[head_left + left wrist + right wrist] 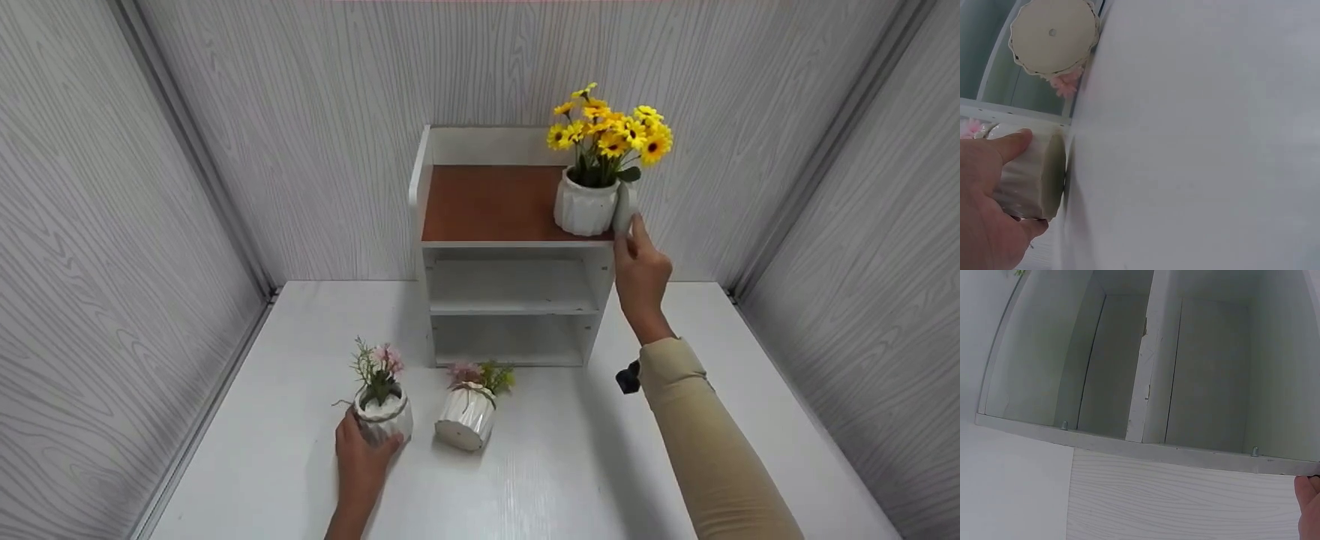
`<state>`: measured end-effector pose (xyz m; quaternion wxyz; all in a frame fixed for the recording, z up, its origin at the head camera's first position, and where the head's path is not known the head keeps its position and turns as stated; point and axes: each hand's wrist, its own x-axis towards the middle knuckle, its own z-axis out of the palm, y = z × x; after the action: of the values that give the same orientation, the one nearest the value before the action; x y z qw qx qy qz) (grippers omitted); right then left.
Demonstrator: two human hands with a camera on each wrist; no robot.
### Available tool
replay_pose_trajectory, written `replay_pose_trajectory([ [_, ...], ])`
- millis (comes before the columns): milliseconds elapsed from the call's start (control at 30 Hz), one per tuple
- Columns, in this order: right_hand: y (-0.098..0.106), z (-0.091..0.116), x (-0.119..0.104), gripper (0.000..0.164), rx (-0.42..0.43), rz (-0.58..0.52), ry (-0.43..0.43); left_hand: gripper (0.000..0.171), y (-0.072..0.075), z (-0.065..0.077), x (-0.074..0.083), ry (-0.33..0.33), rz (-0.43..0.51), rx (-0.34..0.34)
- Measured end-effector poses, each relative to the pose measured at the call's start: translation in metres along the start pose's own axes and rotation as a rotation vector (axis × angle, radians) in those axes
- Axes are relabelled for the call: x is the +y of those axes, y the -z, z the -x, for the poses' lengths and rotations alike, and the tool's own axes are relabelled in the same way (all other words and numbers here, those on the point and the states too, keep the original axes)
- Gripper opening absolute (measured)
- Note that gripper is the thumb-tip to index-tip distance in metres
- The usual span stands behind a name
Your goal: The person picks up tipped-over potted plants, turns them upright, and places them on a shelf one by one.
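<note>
My left hand [364, 461] grips a white ribbed flower pot [386, 420] with pink flowers and green sprigs, thumb and fingers on opposite sides. In the left wrist view that pot [1027, 174] has its base close to the white tabletop. Beside it a second white pot [469, 416] lies tipped on its side, base towards me, with pink and yellow-green flowers. My right hand [641, 270] pinches the front edge of the right side panel [625, 208] of a small shelf unit. Just left of those fingers, a white pot [585, 206] of yellow flowers stands upright on the brown top.
The white shelf unit [517, 307] has two open compartments below its brown top [487, 202] and stands at the back of the white table [540, 480]. Grey wood-grain walls [337, 90] enclose the back and both sides. A dark object [628, 377] sits at the right wrist.
</note>
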<state>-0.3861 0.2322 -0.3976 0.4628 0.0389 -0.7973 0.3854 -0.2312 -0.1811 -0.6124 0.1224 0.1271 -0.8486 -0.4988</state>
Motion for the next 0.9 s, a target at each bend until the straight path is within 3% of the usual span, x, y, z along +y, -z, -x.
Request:
replay_pose_trajectory([
  [233,-0.001,0.000,0.001,0.043,0.006,-0.006,0.007,0.095,-0.011,-0.005,-0.009,-0.107,0.004,0.087],
  [367,-0.002,0.000,0.001,0.043,0.001,-0.003,0.005,0.093,-0.012,-0.008,-0.011,-0.134,0.001,0.109],
  [700,-0.002,-0.001,0.002,0.043,0.000,-0.005,0.000,0.100,-0.003,-0.008,-0.010,-0.065,0.035,0.002],
  [900,-0.003,0.000,0.004,0.042,0.008,-0.017,0.010,0.103,0.006,-0.007,-0.009,-0.058,0.011,0.006],
])
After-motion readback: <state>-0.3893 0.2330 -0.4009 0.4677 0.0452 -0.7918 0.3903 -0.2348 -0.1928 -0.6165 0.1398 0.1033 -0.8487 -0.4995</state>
